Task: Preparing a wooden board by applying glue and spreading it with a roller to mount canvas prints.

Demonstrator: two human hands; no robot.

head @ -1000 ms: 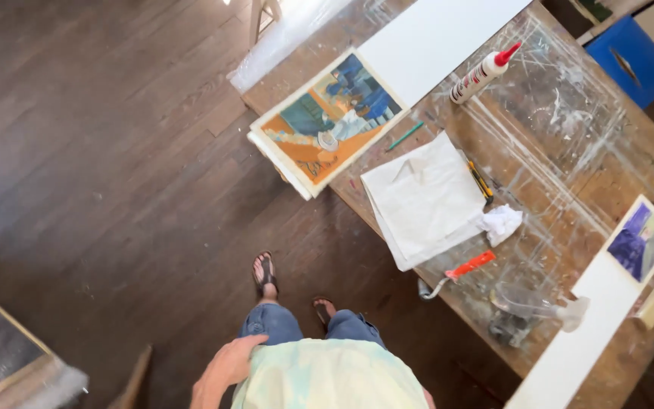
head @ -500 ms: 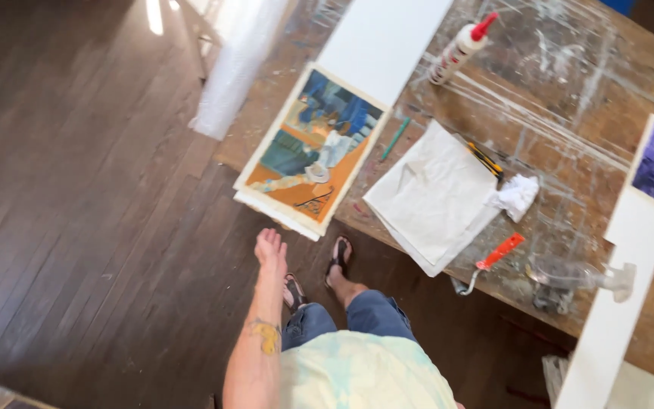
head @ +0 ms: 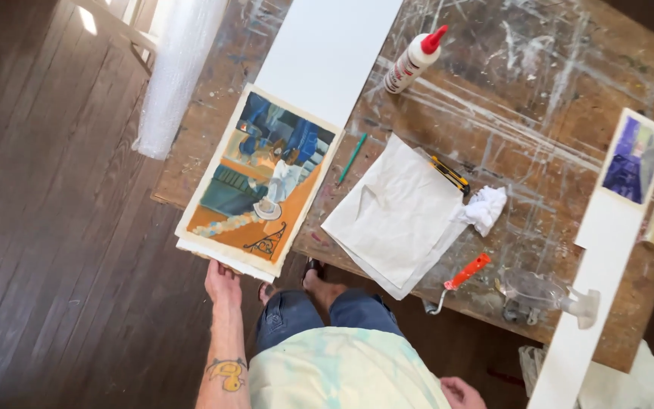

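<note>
**Left hand at the near edge of the painting**

The paint-scarred wooden counter [head: 554, 113] fills the far and right side of the view, with dark floorboards [head: 47, 227] to the left. A long white board [head: 327, 53] lies at the far side of the counter, and a second white strip [head: 596, 257], with a small blue and purple picture at its far end, runs along the right.

The painting [head: 266, 178], in orange and blue on a stack of cream sheets, sits at the counter's left near corner and juts over the edge. To its right lies a creased white cloth [head: 395, 216], then a crumpled rag [head: 486, 208], a glue bottle with a red cap [head: 414, 60], an orange-handled tool [head: 463, 274], a yellow and black knife [head: 448, 174] and a green pencil [head: 353, 157].

The left hand [head: 222, 282] touches the near edge of the painting stack, fingers tucked beneath it; whether it grips, I cannot tell. The right hand [head: 459, 392] hangs at the hip, loose and holding nothing.

To lift the stack well, I judge, the fingers should slide flat underneath, keeping the sheets level so none bends or slips.

Half a second ago the left hand was short of the painting; now it has reached the edge.
</note>
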